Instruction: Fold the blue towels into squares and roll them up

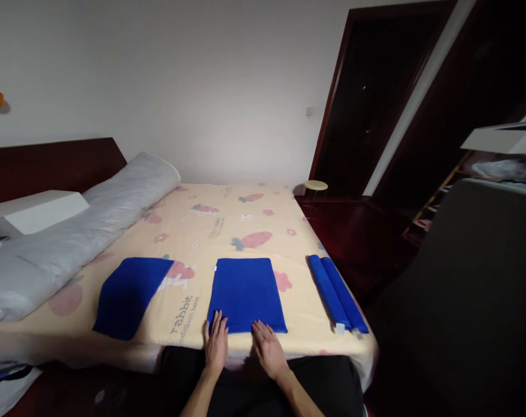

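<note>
A blue cloth, roughly square with a small white tag at its far left corner, lies flat on the bed. Along its near edge rest both of my hands. My left hand touches the near left corner, fingers stretched over the fabric and thumb to the side. Further right, my right hand lies with its fingers extended on the same edge; neither hand grasps the cloth. Left of them is another blue cloth, spread unevenly. Two rolled blue cloths with white tags lie side by side at the right.
A patterned bedsheet covers the bed. Along the headboard runs a long grey roll of bedding, beside a white box. A round stool stands past the bed; a dark panel is at right.
</note>
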{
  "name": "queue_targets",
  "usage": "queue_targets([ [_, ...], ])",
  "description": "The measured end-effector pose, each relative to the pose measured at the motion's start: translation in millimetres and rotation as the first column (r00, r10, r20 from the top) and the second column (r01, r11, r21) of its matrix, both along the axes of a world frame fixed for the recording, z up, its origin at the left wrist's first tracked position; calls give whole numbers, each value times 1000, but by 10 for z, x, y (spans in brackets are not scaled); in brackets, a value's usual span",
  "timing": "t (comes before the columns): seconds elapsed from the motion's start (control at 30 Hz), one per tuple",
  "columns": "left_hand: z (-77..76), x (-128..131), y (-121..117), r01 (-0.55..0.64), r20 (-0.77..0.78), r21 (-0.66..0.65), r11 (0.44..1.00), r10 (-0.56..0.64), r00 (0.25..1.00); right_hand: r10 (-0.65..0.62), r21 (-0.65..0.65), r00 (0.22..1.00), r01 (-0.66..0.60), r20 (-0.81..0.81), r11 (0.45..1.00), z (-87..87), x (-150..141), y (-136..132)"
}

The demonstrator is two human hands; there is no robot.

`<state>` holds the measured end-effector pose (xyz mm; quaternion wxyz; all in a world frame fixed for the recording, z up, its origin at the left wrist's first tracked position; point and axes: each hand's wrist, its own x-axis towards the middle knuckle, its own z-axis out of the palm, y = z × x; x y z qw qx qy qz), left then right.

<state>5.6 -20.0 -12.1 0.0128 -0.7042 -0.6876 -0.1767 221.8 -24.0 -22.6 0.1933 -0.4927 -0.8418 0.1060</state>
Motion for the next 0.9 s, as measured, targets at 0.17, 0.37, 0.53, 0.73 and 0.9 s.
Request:
queue_targets([
  [0.17,37,330,-77,168,104,72,983,-175,979,-27,20,1000,27,-1,999,-52,-49,-19],
  [0.37,-133,527,-126,267,240,190,945,-308,921,13,47,1000,-13,7,999,-69,22,7],
  [0.53,-219,129,-38,176,261,185,967,-221,940,-61,87,998,60,1,994,-102,271,39],
  [0.73,-309,-257,6,88,322,163,983,-138,937,-136,131,990,138,-23,982,-187,518,69],
  [0.9,-327,-303,6,94,364,110,990,-128,923,-111,105,993,115,-43,988,-256,582,97],
])
